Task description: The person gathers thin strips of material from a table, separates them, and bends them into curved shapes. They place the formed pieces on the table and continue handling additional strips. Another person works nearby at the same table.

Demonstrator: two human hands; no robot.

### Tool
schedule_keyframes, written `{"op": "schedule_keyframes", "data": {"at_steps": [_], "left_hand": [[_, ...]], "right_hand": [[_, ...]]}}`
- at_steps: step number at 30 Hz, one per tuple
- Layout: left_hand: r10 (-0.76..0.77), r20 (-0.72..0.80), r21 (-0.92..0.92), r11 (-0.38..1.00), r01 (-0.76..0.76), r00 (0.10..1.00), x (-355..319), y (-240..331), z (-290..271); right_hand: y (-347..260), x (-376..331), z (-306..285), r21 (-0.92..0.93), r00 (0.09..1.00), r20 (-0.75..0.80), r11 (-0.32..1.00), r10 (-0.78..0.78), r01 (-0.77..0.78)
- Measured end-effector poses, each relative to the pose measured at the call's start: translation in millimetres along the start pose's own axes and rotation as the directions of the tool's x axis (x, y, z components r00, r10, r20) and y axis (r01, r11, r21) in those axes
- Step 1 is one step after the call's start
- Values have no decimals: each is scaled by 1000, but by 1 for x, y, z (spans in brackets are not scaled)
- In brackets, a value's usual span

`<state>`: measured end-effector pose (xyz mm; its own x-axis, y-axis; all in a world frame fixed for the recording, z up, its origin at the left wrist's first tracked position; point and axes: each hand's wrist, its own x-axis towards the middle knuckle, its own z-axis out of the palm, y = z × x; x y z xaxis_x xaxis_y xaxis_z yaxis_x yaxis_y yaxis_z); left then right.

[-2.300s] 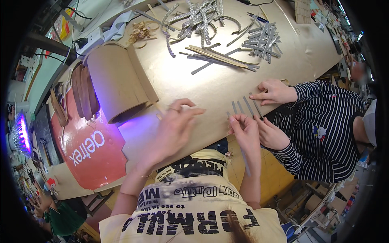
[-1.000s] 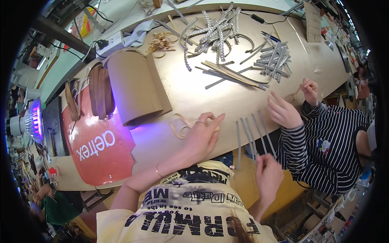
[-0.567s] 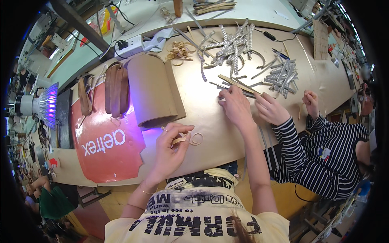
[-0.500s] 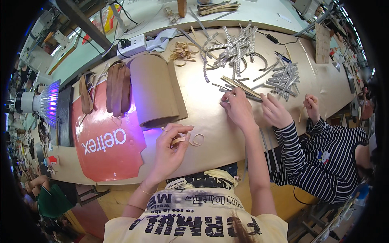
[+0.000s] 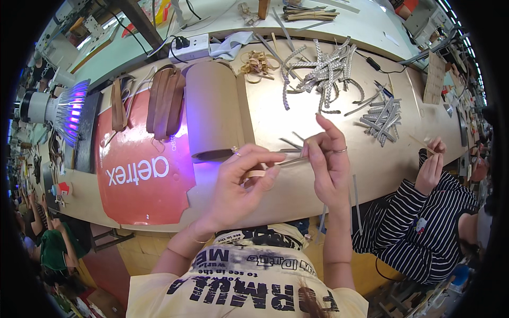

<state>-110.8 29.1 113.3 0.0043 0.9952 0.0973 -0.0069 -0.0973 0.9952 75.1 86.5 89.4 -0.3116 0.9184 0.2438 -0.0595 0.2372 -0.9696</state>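
Observation:
My left hand (image 5: 245, 177) and my right hand (image 5: 330, 167) face each other above the near middle of the table. A thin grey strip (image 5: 293, 161) runs between their fingertips, and both hands pinch it. Curled inside my left fingers is a short tan strip (image 5: 254, 174). My right index finger points up, while its thumb and other fingers close on the grey strip. Beyond the hands, a few loose grey strips (image 5: 290, 143) lie on the table, partly hidden by my right hand.
Braided silvery cords (image 5: 323, 69) and short silvery pieces (image 5: 380, 121) lie at the far right. Tan scraps (image 5: 257, 63), a brown roll (image 5: 214, 111), brown strap bundles (image 5: 165, 103) and a red sheet (image 5: 143, 185) cover the left. On the right, a co-worker's hands (image 5: 432, 167) hold a thin strip.
My right hand has come back from the strips on the table toward my left, now with a grey strip. My left hand moved right to meet it. The co-worker's hands withdrew rightward.

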Motion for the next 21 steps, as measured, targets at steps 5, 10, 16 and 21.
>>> {"op": "schedule_keyframes", "data": {"at_steps": [5, 10, 16, 21], "left_hand": [[-8, 172, 326, 944, -49, 985, 13, -39, 19], [117, 433, 746, 510, -428, 894, 19, -114, 51], [298, 447, 784, 323, -530, 844, 74, -142, 78], [283, 177, 437, 835, -333, 943, 72, -85, 74]], "right_hand": [[25, 45, -19, -173, 959, -240, 979, -149, 109], [-2, 26, -42, -70, 869, -379, 946, -318, 316], [-27, -18, -29, -152, 896, -360, 964, -261, 220], [-20, -26, -30, -175, 941, -323, 984, -95, 39]]}}
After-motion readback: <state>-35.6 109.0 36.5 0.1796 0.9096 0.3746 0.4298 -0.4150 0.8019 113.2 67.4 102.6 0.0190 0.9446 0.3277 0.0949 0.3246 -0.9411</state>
